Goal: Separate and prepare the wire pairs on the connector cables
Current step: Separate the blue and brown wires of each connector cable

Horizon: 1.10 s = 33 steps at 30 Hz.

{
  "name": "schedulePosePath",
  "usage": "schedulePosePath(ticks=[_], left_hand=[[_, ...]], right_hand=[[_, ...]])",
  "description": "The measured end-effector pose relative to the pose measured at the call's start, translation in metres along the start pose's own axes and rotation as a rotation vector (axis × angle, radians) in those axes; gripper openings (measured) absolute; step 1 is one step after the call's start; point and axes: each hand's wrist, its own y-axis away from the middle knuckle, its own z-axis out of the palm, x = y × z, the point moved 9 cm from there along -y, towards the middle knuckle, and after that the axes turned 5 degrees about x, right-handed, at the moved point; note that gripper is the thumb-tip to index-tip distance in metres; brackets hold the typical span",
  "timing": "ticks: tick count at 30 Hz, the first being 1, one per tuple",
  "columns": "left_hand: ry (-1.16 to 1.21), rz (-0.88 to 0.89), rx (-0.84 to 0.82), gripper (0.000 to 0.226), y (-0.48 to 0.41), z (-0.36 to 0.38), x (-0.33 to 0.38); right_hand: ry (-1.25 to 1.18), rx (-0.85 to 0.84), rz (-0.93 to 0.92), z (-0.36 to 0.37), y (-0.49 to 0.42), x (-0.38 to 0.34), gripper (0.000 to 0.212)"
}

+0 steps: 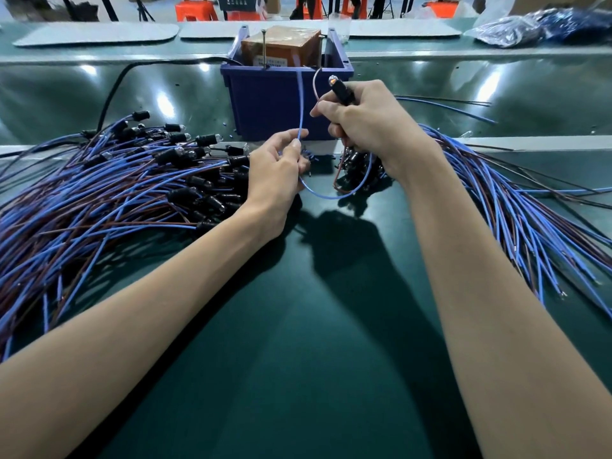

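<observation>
Forearms reach in from 6 o'clock over the green desk (pixel 298 342); both hands work at centre, just in front of the blue bin (pixel 275 101) at 12 o'clock

Left hand (pixel 278 164): thumb and forefinger pinched on the blue wire (pixel 299 104), which is drawn straight up to the bin's rim

Right hand (pixel 364 124): fingers curled tight round one black connector (pixel 342 92), clear tip up, forefinger tip against the brown wire (pixel 315 86), which arcs to the rim just beside the blue

Each wire of the pair sits in its own hand and the two are held apart. This reads as the separating step under way on this cable. Slack loops down between the hands toward the desk

Lower fingers of the right hand seem to hold further connectors, partly hidden. The connector tip shows an orange glint; lit or reflection, cannot tell

Brown box (pixel 281 44) stands inside the bin. Cable heap (pixel 116 187) at 9 o'clock, second heap (pixel 516 207) at 3 o'clock: probably done versus pending, but which is which is unclear
</observation>
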Motion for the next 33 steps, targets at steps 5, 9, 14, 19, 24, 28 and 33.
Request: schedulePosePath(ticks=[5,9,14,19,24,28,33], left_hand=[[0.002,-0.008,0.013,0.021,-0.001,-0.001,-0.002],[0.016,-0.013,0.041,0.023,-0.003,-0.005,-0.003],[0.033,-0.011,0.09,0.024,-0.006,-0.011,-0.004],[0.055,0.002,0.121,0.025,-0.006,-0.014,-0.003],[0.069,-0.004,0.153,0.026,-0.004,-0.015,-0.003],[0.059,-0.002,0.172,0.026,-0.004,-0.018,-0.002],[0.006,0.065,0.213,0.021,-0.002,-0.023,0.004]], right_hand=[[0.001,-0.012,-0.008,0.001,0.0,-0.001,0.015],[0.006,-0.016,-0.007,0.0,0.002,-0.002,0.014],[0.005,-0.019,-0.008,0.0,0.003,-0.004,0.014],[-0.018,-0.02,-0.009,0.0,0.005,-0.004,0.014],[-0.023,-0.018,-0.008,0.0,0.005,-0.004,0.014],[-0.021,-0.019,-0.006,-0.001,0.005,-0.005,0.014],[-0.022,-0.038,-0.022,0.001,0.007,-0.008,0.014]])
